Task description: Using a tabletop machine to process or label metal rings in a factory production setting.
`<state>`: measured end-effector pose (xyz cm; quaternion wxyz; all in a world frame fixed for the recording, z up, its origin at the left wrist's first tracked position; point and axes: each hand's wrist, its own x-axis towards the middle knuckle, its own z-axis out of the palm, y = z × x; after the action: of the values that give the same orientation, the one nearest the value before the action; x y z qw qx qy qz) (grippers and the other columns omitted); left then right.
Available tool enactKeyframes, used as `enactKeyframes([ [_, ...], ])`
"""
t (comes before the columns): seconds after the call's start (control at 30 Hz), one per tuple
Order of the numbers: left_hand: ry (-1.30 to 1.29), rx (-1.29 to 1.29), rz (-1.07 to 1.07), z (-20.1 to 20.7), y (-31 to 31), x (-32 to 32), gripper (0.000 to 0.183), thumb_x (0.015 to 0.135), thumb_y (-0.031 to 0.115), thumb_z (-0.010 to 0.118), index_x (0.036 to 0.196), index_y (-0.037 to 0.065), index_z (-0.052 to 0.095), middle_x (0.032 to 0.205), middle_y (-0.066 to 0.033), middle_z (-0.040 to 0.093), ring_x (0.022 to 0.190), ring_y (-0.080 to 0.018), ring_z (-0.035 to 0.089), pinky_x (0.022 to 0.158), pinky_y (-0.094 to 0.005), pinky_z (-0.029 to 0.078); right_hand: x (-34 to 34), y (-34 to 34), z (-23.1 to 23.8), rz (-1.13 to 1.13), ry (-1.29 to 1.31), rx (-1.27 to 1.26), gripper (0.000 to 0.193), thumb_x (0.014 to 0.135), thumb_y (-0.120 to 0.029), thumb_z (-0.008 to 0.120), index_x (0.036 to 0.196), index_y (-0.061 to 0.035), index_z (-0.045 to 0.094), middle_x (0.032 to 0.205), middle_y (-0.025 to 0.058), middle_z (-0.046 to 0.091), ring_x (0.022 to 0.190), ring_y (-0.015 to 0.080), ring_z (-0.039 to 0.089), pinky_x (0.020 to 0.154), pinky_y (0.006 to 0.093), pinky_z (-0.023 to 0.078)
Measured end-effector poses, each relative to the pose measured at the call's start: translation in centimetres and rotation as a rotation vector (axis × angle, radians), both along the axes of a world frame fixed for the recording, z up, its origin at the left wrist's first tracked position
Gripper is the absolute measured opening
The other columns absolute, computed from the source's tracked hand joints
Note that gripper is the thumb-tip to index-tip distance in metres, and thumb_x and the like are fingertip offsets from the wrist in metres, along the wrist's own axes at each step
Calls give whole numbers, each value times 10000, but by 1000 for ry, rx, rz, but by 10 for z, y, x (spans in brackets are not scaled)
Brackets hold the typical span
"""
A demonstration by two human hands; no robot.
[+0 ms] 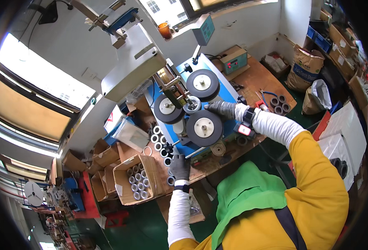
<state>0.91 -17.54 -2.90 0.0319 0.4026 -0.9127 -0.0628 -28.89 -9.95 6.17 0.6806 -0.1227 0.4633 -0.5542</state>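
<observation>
My right hand (222, 109), in a grey glove, reaches over a blue winding machine (230, 89). Its fingers stretch out to a pale ring (192, 105) clamped between three black rollers, one of them the near roller (204, 139). Whether the fingertips touch the ring is hard to see. Lower down, at the table's front edge, my gloved left hand (179, 167) is closed beside a row of loose rings (157, 146). What its fingers hold, if anything, is hidden.
An open cardboard box (121, 185) of wrapped rings stands left of my left hand. Dark rings (279, 104) and pliers lie at the table's right. A control box (235, 62) sits behind. The machine's large arm (130, 66) overhangs the left side. Sacks (304, 68) stand on the floor.
</observation>
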Motion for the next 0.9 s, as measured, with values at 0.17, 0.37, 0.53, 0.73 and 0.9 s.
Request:
enactKeyframes([
  [0.17,-253,84,-221,-4,-40,-6,318,718,430,623,748,116,659,635,-80,615,647,-239,618,558,-352,474,-14,-19,-21,129,862,-237,262,851,-311,514,983,-91,569,831,94,610,708,141,578,624,327,472],
  [0.37,-404,838,-91,15,-11,4,400,766,446,565,791,56,652,726,-131,634,672,-227,604,666,-348,461,-11,-16,-18,36,685,-204,266,859,-299,522,886,-51,614,698,28,615,624,98,574,531,260,461],
  [0.53,-497,904,-459,62,78,-15,474,720,497,589,931,74,630,771,-133,633,690,-298,591,659,-363,461,-3,-24,-26,29,529,-258,244,871,-278,497,902,-58,600,743,19,595,629,85,542,567,260,463],
  [0.73,1317,1448,16,114,41,-115,482,804,189,592,1199,-19,411,1004,-129,559,870,-227,556,795,-323,455,-6,-12,-10,26,375,-111,245,850,-316,530,894,-86,600,758,-7,589,608,79,525,521,235,446],
  [0.9,1491,1929,714,79,-33,-170,249,784,68,529,1024,8,497,958,-170,546,929,-276,526,834,-448,440,-5,-23,-20,124,454,-52,260,819,-328,567,901,-83,596,766,34,611,594,110,536,533,267,446],
])
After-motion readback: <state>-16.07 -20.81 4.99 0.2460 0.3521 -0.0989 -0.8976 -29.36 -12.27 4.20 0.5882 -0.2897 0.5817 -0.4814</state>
